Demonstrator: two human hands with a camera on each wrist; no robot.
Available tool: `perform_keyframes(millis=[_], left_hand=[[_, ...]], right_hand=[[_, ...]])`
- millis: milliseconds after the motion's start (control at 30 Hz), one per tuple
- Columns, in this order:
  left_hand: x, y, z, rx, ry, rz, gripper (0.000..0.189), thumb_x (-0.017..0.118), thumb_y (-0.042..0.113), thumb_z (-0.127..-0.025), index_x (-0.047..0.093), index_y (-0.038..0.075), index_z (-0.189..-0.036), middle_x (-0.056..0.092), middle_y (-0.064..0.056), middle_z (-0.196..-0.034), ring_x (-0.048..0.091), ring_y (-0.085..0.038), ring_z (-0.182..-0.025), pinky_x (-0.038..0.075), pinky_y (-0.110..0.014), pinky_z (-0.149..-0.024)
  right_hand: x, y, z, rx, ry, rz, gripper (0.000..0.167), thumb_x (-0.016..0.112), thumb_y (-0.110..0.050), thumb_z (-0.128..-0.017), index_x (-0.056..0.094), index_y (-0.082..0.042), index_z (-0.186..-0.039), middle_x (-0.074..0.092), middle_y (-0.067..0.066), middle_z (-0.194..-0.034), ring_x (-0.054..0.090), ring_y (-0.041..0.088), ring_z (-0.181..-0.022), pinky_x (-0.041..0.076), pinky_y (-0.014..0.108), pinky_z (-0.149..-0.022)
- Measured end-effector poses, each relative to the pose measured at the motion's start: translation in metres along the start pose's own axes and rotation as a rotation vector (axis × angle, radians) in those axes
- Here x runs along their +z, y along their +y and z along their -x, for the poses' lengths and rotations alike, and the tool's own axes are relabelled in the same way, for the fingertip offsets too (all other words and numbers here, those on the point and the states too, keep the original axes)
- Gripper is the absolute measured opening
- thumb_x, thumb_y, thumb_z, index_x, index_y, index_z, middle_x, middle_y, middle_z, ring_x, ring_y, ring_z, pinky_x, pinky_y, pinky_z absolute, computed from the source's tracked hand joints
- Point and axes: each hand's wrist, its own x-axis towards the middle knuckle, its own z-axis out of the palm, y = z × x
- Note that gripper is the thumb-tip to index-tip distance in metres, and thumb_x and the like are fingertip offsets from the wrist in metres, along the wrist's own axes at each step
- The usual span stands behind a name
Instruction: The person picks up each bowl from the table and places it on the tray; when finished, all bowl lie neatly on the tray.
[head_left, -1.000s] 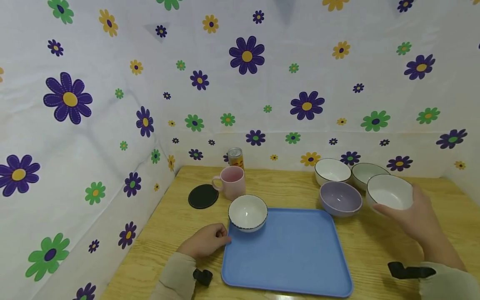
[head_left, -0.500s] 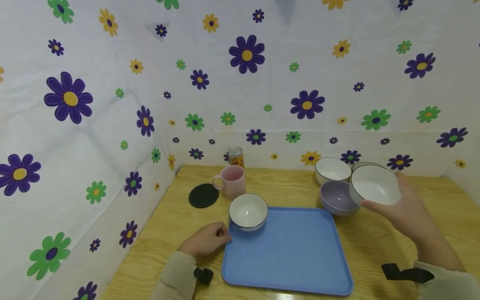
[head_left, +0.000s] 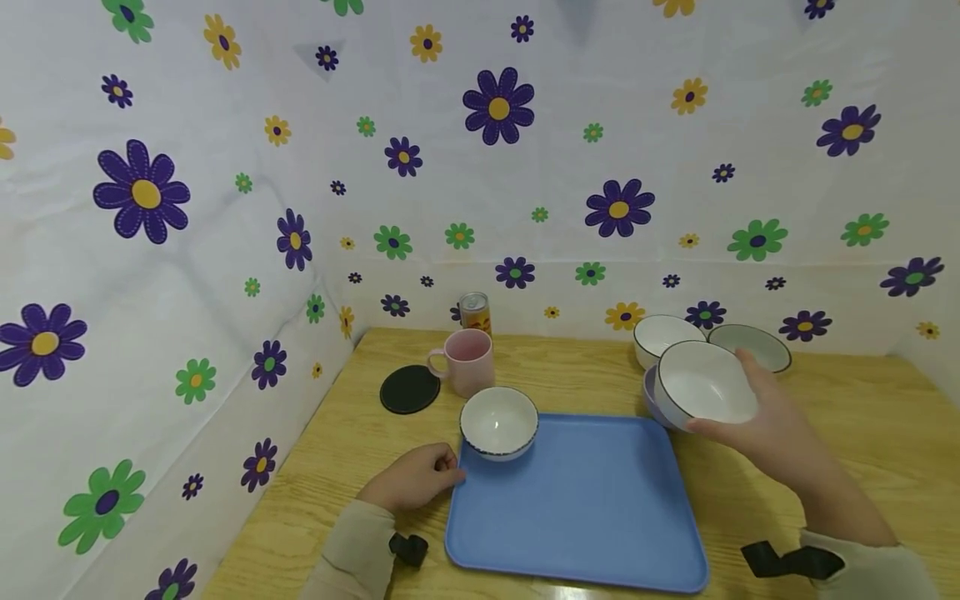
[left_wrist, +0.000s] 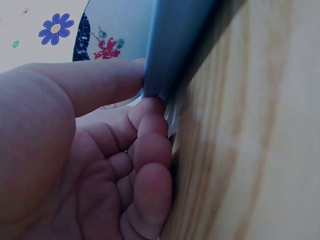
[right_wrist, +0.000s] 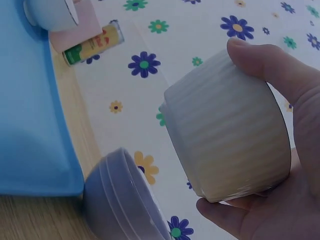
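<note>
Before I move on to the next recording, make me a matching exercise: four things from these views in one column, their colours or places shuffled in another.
Things:
1. Dark disc
2. Ribbed bowl
3. Mug
4. Tray

Descriptions:
A. Pink, in front of the can
B. Blue, with the left grip at its edge
C. Held in the right grip
D. Left of the mug

Pairs: 1-D, 2-C, 3-A, 4-B
</note>
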Motion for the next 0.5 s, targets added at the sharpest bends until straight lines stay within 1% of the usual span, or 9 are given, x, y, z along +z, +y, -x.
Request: perform_keyframes(millis=[33,167,367,500], left_hand=[[0.0,0.0,0.0,0.001,0.0,0.0,0.022,0.064,0.032,-0.1,0.06,0.013,-0.089,0.055,0.002,-0.078,0.05,-0.014,-0.069,0.04,-0.03,-0.06],[0.0,0.0,0.0,0.0,-0.001,0.003,0.022,0.064,0.032,-0.1,0.059,0.012,-0.09,0.055,0.002,-0.078,0.05,-0.014,-0.07,0.04,-0.03,-0.06],[0.0,-0.001,0.0,0.0,0.002,0.009,0.023,0.064,0.032,-0.1,0.059,0.012,-0.089,0.055,0.002,-0.078,0.05,-0.014,-0.07,0.04,-0.03,-0.061],[0.0,-0.001,0.0,-0.004,0.004,0.006,0.022,0.064,0.032,-0.099,0.059,0.013,-0.089,0.055,0.002,-0.078,0.05,-0.014,-0.07,0.041,-0.03,-0.061]], right_hand=[[0.002,-0.002,0.0,-0.016,0.001,-0.008,0.122,0.084,-0.035,-0.082,-0.004,-0.004,-0.16,0.012,0.035,-0.159,0.03,0.059,-0.13,0.037,0.078,-0.089],[0.008,-0.01,0.003,-0.027,-0.019,-0.01,0.124,0.086,-0.036,-0.08,-0.004,-0.008,-0.161,0.011,0.032,-0.162,0.03,0.058,-0.133,0.036,0.077,-0.091],[0.02,-0.023,0.006,-0.029,-0.07,0.001,0.122,0.086,-0.039,-0.08,0.0,-0.013,-0.162,0.011,0.03,-0.162,0.035,0.057,-0.129,0.043,0.073,-0.089],[0.03,-0.029,0.008,-0.061,-0.086,-0.014,0.121,0.087,-0.037,-0.078,0.003,-0.016,-0.163,0.013,0.028,-0.163,0.034,0.056,-0.132,0.041,0.073,-0.092]])
